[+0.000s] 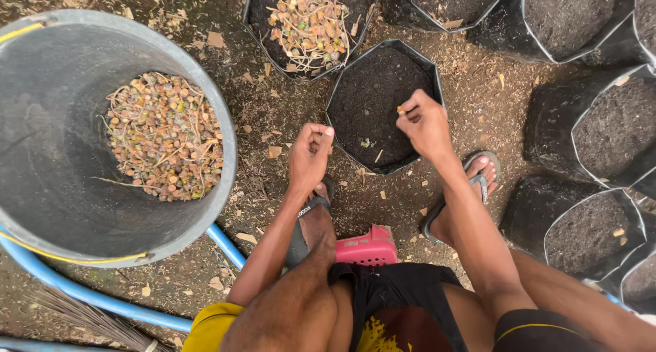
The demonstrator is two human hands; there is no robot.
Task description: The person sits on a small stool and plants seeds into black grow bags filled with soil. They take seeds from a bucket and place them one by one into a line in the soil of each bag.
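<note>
The person sits low on a pink stool (369,248) with knees apart and feet in sandals (471,181) on the dirt ground (266,106). The left hand (309,152) is curled up in a loose fist just beside the near grow bag; I cannot tell if anything is inside it. The right hand (424,123) hangs over the black grow bag (372,99) full of dark soil, and its fingers (408,110) pinch a small sprouted seed (400,109).

A seed like this looks tiny and light, with a thin root that could snap. It is best held softly by its round body, not by the sprout.

To the left stands a big grey bucket (41,120) with a heap of the same sprouted seeds (164,137) at the bottom. A blue hose (102,297) lies under and beside it. Farther off, another grow bag (260,24) holds a pile of seeds on top of its soil. More soil-filled bags (615,133) stand close together on the right and along the top. The ground is brown earth with dry leaves and wood bits.
</note>
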